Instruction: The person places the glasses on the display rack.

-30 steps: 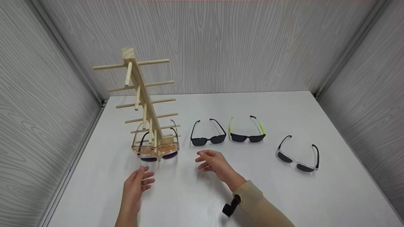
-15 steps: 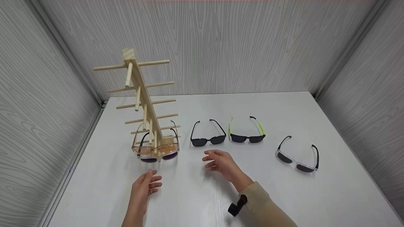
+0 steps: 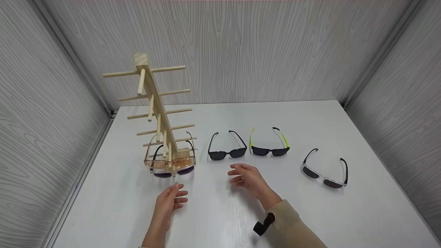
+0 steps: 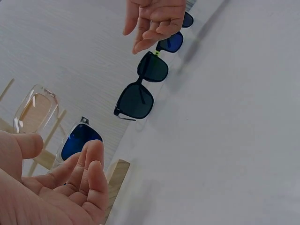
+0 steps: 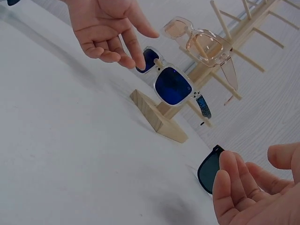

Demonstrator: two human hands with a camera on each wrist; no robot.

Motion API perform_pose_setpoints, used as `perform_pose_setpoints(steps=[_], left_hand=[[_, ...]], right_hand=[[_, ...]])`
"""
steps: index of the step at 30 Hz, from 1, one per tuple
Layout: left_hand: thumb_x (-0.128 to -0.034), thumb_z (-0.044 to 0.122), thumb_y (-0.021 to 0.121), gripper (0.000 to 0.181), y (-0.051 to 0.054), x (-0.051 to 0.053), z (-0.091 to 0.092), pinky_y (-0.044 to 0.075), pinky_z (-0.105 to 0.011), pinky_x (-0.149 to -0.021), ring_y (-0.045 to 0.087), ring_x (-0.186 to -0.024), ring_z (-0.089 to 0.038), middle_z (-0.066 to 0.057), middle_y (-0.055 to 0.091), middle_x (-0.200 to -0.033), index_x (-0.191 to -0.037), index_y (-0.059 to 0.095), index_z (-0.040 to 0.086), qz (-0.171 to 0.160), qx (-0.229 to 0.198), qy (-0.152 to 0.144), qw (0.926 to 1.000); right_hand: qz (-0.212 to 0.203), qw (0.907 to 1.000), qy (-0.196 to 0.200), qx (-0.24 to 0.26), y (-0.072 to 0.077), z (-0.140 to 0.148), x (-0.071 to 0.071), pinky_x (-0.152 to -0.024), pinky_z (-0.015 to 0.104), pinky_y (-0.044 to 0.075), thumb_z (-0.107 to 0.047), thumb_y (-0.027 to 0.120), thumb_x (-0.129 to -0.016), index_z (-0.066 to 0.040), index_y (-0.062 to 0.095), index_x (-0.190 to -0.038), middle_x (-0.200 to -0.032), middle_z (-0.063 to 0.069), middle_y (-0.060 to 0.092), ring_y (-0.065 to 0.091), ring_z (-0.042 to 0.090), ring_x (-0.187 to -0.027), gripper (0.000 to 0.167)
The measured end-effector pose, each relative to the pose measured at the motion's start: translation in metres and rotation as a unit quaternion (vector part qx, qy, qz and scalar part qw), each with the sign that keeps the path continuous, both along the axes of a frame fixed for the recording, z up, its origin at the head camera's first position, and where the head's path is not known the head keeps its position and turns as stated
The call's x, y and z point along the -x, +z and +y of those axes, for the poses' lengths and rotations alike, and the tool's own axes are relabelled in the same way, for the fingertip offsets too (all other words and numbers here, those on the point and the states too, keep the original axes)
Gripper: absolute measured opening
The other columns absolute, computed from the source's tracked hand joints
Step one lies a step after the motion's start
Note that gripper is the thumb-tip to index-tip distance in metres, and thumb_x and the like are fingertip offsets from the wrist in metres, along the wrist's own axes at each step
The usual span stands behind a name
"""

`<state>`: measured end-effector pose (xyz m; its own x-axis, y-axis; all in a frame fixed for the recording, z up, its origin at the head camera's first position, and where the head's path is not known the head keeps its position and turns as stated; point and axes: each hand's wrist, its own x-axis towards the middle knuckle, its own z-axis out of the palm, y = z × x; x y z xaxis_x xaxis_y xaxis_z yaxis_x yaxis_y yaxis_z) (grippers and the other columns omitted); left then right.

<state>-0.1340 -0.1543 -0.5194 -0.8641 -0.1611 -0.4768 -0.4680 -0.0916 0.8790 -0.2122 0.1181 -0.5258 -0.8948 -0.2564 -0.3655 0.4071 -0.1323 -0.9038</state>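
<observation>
My left hand [image 3: 168, 199] hovers over the table with loosely bent fingers and holds nothing. Just beyond it stands a wooden display rack [image 3: 156, 103], its lowest pegs carrying sunglasses with blue lenses [image 5: 173, 86] and, above those, clear-framed glasses with orange-tinted lenses [image 5: 206, 46]. My right hand [image 3: 249, 179] is also bare, its fingers relaxed, nearest to black sunglasses [image 3: 227, 153] lying with temples spread. To their right lie sunglasses with yellow-green temples [image 3: 270, 151]. Farther right are clear-framed dark sunglasses [image 3: 324, 177] with black temples.
The rack's upper pegs [image 3: 168, 69] stick out sideways and toward me. Wood-grain panels [image 3: 241, 51] enclose the white table [image 3: 213, 220] at the back and both sides. A black strap piece [image 3: 264, 224] hangs from the right sleeve.
Both hands have drifted to the right, the left hand past the front of the rack. The rack and all the glasses stay where they were.
</observation>
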Motion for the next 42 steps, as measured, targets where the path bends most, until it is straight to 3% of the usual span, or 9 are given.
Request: perform_pose_setpoints(steps=[10, 18, 32, 42], left_hand=[[-0.0959, 0.042, 0.047, 0.051, -0.002, 0.007, 0.014, 0.050, -0.032, -0.072, 0.063, -0.083, -0.020, -0.012, 0.065, -0.102, -0.124, 0.053, 0.000, 0.017, 0.004, -0.019, 0.9997], [-0.0964, 0.040, 0.048, 0.051, -0.005, 0.014, 0.027, 0.050, -0.031, -0.070, 0.063, -0.080, -0.020, -0.011, 0.066, -0.098, -0.124, 0.052, -0.002, 0.044, 0.000, -0.035, 0.9984], [-0.0964, 0.039, 0.048, 0.048, -0.009, 0.028, 0.053, 0.050, -0.029, -0.067, 0.064, -0.078, -0.018, -0.009, 0.067, -0.096, -0.124, 0.050, -0.001, 0.034, 0.013, -0.053, 0.9980], [-0.0958, 0.038, 0.049, 0.048, -0.013, 0.034, 0.073, 0.050, -0.032, -0.070, 0.064, -0.081, -0.020, -0.011, 0.066, -0.098, -0.123, 0.051, -0.001, 0.090, 0.014, -0.039, 0.9951]], right_hand=[[-0.014, 0.9997, -0.019, -0.007, -0.005, 0.008, 0.000, -0.076, 0.033, 0.050, -0.024, 0.052, -0.096, 0.004, 0.046, -0.130, -0.107, 0.014, 0.062, 0.063, 0.020, -0.078, 0.045], [-0.006, 0.9994, -0.035, 0.004, -0.008, 0.017, 0.002, -0.074, 0.032, 0.051, -0.023, 0.054, -0.095, 0.004, 0.051, -0.125, -0.101, 0.013, 0.065, 0.065, 0.021, -0.079, 0.041], [-0.045, 0.9962, -0.075, -0.007, -0.010, 0.030, 0.005, -0.076, 0.036, 0.051, -0.022, 0.051, -0.097, -0.001, 0.053, -0.125, -0.110, 0.016, 0.061, 0.063, 0.022, -0.081, 0.035], [-0.054, 0.9934, -0.100, -0.009, -0.011, 0.035, 0.008, -0.074, 0.036, 0.051, -0.020, 0.049, -0.098, -0.001, 0.053, -0.124, -0.106, 0.014, 0.062, 0.062, 0.021, -0.079, 0.033]])
